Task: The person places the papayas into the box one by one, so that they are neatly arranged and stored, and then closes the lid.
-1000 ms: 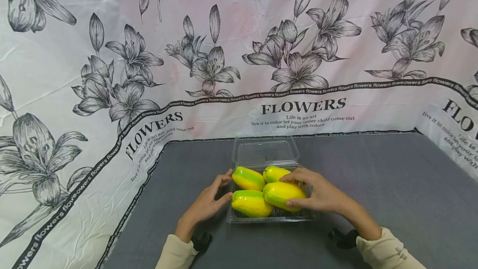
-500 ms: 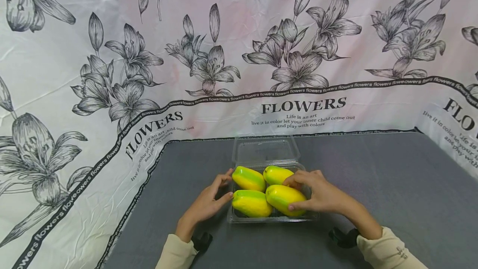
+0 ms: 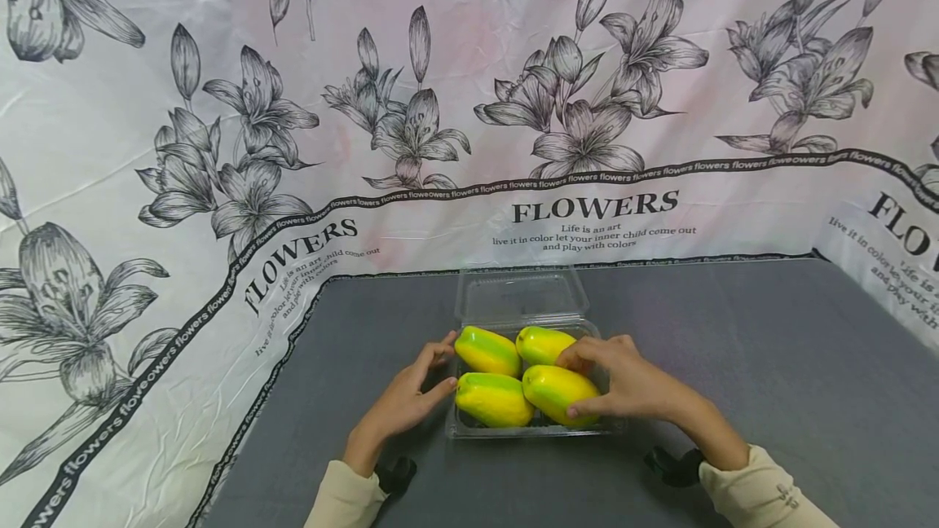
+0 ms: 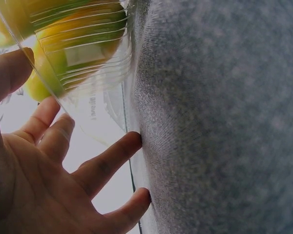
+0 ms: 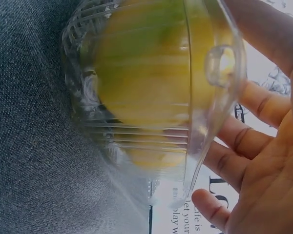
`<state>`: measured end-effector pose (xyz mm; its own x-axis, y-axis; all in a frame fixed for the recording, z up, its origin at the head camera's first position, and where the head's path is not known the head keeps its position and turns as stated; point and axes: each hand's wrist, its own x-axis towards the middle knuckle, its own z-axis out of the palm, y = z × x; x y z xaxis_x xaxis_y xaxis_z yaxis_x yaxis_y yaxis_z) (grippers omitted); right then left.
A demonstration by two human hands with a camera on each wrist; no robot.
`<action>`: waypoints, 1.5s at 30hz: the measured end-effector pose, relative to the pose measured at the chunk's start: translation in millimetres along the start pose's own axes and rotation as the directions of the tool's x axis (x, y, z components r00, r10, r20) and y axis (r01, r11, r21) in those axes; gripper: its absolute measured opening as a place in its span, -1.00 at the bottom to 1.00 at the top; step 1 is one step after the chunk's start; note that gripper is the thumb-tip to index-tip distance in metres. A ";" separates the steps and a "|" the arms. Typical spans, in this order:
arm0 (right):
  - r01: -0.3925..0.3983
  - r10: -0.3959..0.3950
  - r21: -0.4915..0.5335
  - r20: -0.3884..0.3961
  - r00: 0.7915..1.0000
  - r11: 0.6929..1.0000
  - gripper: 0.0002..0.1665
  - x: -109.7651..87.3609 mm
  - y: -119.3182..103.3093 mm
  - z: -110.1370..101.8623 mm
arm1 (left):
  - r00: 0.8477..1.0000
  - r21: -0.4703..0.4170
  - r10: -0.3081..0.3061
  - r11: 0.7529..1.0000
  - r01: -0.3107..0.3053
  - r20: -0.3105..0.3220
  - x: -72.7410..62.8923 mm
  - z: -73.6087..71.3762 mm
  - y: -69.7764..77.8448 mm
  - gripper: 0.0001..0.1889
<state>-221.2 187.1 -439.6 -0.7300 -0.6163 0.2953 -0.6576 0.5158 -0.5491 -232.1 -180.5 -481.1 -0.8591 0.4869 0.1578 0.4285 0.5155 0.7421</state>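
A clear plastic clamshell box [image 3: 469,432] holds several smooth yellow-green fruits, shaped like small papayas. My right hand [image 3: 631,377] holds the front right fruit [image 3: 553,391] inside the box, thumb on its near side and fingers over its far side. In the right wrist view the fingers reach over the box's rim [image 5: 234,97]. My left hand [image 3: 403,398] rests at the box's left edge beside the front left fruit [image 3: 495,400]. Its thumb and fingertips [image 4: 49,107] touch the rim, the other fingers spread straight toward the table, as the left wrist view shows.
The box's hinged lid [image 3: 521,296] lies folded back behind it. Beneath is a grey cloth-covered table [image 3: 734,332]. A white flower-printed curtain [image 3: 440,226] hangs along the back and left. Behind the front pair sit the back left fruit [image 3: 487,350] and the back right fruit [image 3: 543,345].
The front right fruit has gone lower and slightly right into the box, with my right hand following it. My left hand has stayed at the rim.
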 end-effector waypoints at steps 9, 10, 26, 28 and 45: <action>-0.023 0.023 -0.007 0.028 0.999 1.000 -0.37 1.1 -2.6 0.9 | 1.000 -0.008 -0.028 1.000 0.028 -0.004 -1.5 -0.3 1.3 -0.51; -0.021 0.021 -0.007 0.029 0.999 1.000 -0.36 1.3 -2.6 1.2 | 1.000 -0.007 -0.029 1.000 0.029 -0.004 -1.8 -0.5 1.0 -0.51; -0.018 0.018 0.010 0.032 0.999 1.000 -0.44 -1.1 -4.5 -4.9 | 0.999 -0.004 -0.037 0.999 0.037 0.004 -2.8 -0.3 1.6 -0.50; -0.019 0.019 0.006 0.028 0.999 1.000 -0.45 -1.0 -3.3 -5.7 | 0.999 -0.008 -0.039 0.999 0.039 0.003 -2.6 -0.4 2.0 -0.49; -0.058 0.052 -0.037 -0.156 0.986 0.998 -0.49 -0.2 5.3 -11.1 | 1.000 -0.011 -0.023 1.000 0.024 0.008 -2.1 -1.0 1.2 -0.49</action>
<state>-226.6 196.6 -433.9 -0.7832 -0.4887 0.3844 -0.6204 0.5728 -0.5358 -230.1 -181.6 -479.8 -0.8667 0.4802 0.1352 0.4050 0.5191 0.7527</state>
